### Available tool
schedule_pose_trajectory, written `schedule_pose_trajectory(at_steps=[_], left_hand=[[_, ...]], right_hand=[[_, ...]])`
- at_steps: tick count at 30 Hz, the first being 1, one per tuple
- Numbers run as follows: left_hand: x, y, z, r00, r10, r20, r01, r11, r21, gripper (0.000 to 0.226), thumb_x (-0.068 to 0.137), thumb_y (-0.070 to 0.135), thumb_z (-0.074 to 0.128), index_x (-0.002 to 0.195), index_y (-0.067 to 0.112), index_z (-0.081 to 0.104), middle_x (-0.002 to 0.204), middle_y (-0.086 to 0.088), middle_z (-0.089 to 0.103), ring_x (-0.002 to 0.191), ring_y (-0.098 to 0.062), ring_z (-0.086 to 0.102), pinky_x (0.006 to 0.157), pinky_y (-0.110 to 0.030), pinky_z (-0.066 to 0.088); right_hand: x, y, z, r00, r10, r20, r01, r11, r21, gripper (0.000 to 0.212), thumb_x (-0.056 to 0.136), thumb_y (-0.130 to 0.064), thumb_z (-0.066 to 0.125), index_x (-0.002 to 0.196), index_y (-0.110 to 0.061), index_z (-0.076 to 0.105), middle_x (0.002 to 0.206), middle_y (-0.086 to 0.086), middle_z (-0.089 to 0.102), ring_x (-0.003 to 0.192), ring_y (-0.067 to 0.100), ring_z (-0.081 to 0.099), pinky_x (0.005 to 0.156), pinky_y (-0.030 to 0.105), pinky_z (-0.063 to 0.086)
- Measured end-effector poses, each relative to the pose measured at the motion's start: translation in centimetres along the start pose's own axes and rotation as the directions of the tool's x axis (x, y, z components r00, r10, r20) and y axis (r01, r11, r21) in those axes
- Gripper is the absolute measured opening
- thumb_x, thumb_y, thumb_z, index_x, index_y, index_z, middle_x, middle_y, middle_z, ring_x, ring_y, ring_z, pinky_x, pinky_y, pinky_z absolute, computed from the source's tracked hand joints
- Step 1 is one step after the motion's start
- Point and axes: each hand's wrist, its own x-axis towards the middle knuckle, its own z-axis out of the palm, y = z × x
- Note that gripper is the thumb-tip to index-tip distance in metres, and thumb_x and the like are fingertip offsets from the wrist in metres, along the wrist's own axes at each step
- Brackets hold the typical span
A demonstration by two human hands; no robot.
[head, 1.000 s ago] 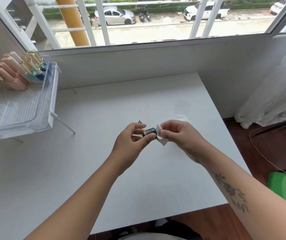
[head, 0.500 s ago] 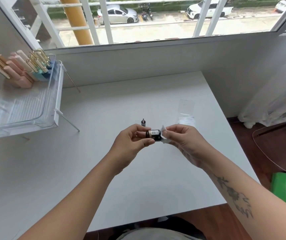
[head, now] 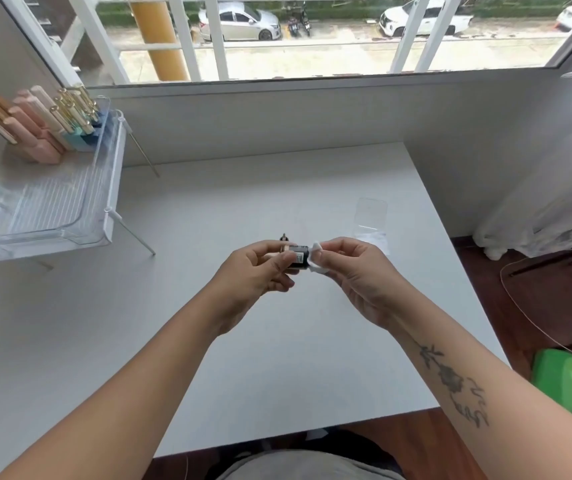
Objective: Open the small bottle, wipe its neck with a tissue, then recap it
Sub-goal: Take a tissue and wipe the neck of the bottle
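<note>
My left hand [head: 258,271] holds a small dark bottle [head: 299,257] with a white label, lying sideways above the white table [head: 277,375]. My right hand [head: 354,271] pinches a small white tissue [head: 316,252] pressed against the bottle's right end; the neck is hidden under the tissue. A small dark cap with a pointed tip [head: 283,238] stands on the table just behind my left fingers.
A clear plastic wrapper [head: 370,216] lies on the table behind my right hand. A clear raised tray [head: 45,202] with pink and gold tubes [head: 35,126] sits at the left. The table's right and near edges drop to a wooden floor; a green object [head: 568,379] is at right.
Both hands stay together over the table's middle. The bottle has turned a little in my fingers while the tissue stays pressed on its end.
</note>
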Motion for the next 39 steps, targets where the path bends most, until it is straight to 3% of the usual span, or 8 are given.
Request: schedule_pose_trajectory(at_steps=[4, 8, 11, 15, 19, 27, 33, 39], left_hand=[[0.1, 0.5, -0.2, 0.985, 0.175, 0.007, -0.173, 0.968, 0.181, 0.028, 0.089, 0.016, 0.074, 0.114, 0.030, 0.072, 0.096, 0.002, 0.075, 0.078, -0.018, 0.068, 0.080, -0.026, 0.056], [-0.1, 0.1, -0.6, 0.973, 0.230, 0.020, -0.222, 0.904, 0.364, 0.033, 0.087, 0.016, 0.075, 0.107, 0.042, 0.070, 0.099, -0.012, 0.072, 0.084, -0.023, 0.066, 0.085, -0.032, 0.052], [-0.1, -0.2, -0.7, 0.988, 0.151, 0.028, -0.152, 0.931, 0.333, 0.038, 0.087, 0.024, 0.076, 0.121, 0.038, 0.063, 0.114, 0.005, 0.072, 0.094, -0.012, 0.072, 0.091, -0.030, 0.056], [-0.1, -0.2, -0.3, 1.000, -0.010, -0.015, 0.012, 0.986, 0.166, 0.029, 0.095, 0.037, 0.065, 0.118, 0.019, 0.067, 0.096, -0.007, 0.074, 0.071, -0.018, 0.072, 0.074, -0.028, 0.059], [0.1, 0.4, -0.2, 0.999, -0.016, -0.034, 0.016, 1.000, -0.001, 0.022, 0.095, 0.025, 0.066, 0.109, 0.009, 0.070, 0.092, -0.014, 0.071, 0.069, -0.015, 0.070, 0.072, -0.024, 0.057], [-0.4, 1.2, -0.9, 0.964, 0.264, 0.039, -0.261, 0.903, 0.340, 0.031, 0.091, 0.009, 0.070, 0.106, 0.036, 0.069, 0.105, 0.011, 0.077, 0.100, -0.007, 0.071, 0.084, -0.017, 0.052], [-0.5, 1.4, -1.6, 1.000, -0.027, -0.004, 0.028, 0.985, 0.167, 0.036, 0.094, 0.043, 0.063, 0.116, 0.014, 0.067, 0.101, -0.006, 0.076, 0.090, -0.020, 0.077, 0.079, -0.027, 0.060], [-0.7, 1.3, -3.0, 0.994, -0.024, 0.106, 0.018, 0.998, 0.053, 0.019, 0.096, 0.022, 0.066, 0.108, 0.010, 0.071, 0.096, -0.008, 0.078, 0.090, -0.025, 0.076, 0.081, -0.027, 0.058]], right_hand=[[0.3, -0.2, 0.1, 0.992, 0.116, -0.041, -0.100, 0.956, 0.275, 0.006, 0.086, 0.002, 0.066, 0.082, -0.002, 0.067, 0.079, 0.006, 0.074, 0.076, 0.013, 0.072, 0.076, 0.019, 0.058], [0.5, -0.2, -0.2, 0.986, 0.166, -0.028, -0.152, 0.948, 0.279, 0.005, 0.087, 0.005, 0.065, 0.088, 0.000, 0.065, 0.084, 0.007, 0.072, 0.080, 0.012, 0.071, 0.074, 0.019, 0.058], [0.5, -0.1, -0.3, 0.994, 0.096, -0.046, -0.087, 0.984, 0.155, 0.005, 0.084, -0.002, 0.071, 0.084, -0.002, 0.066, 0.080, 0.007, 0.074, 0.078, 0.015, 0.072, 0.077, 0.020, 0.057], [0.5, 0.3, -0.3, 0.999, 0.011, -0.053, -0.011, 1.000, 0.002, 0.009, 0.082, -0.012, 0.076, 0.082, -0.006, 0.069, 0.080, 0.005, 0.075, 0.077, 0.013, 0.069, 0.079, 0.019, 0.056], [0.3, 0.7, 0.3, 0.997, 0.022, -0.075, -0.012, 0.992, 0.127, 0.007, 0.081, -0.010, 0.077, 0.082, -0.006, 0.071, 0.084, 0.007, 0.076, 0.081, 0.014, 0.071, 0.076, 0.016, 0.055], [0.1, -0.4, 1.2, 0.985, 0.137, -0.108, -0.092, 0.932, 0.351, 0.003, 0.084, 0.000, 0.070, 0.086, 0.002, 0.067, 0.083, 0.010, 0.074, 0.076, 0.014, 0.074, 0.072, 0.018, 0.058], [0.2, -0.6, 1.7, 0.996, 0.031, -0.089, -0.027, 0.999, 0.047, 0.014, 0.083, -0.012, 0.075, 0.087, 0.001, 0.070, 0.087, 0.011, 0.074, 0.081, 0.015, 0.072, 0.081, 0.021, 0.055], [-0.2, -0.5, 2.3, 0.996, 0.074, -0.054, -0.072, 0.997, 0.042, 0.017, 0.082, -0.010, 0.076, 0.090, 0.004, 0.069, 0.087, 0.012, 0.076, 0.079, 0.014, 0.073, 0.075, 0.018, 0.056]])
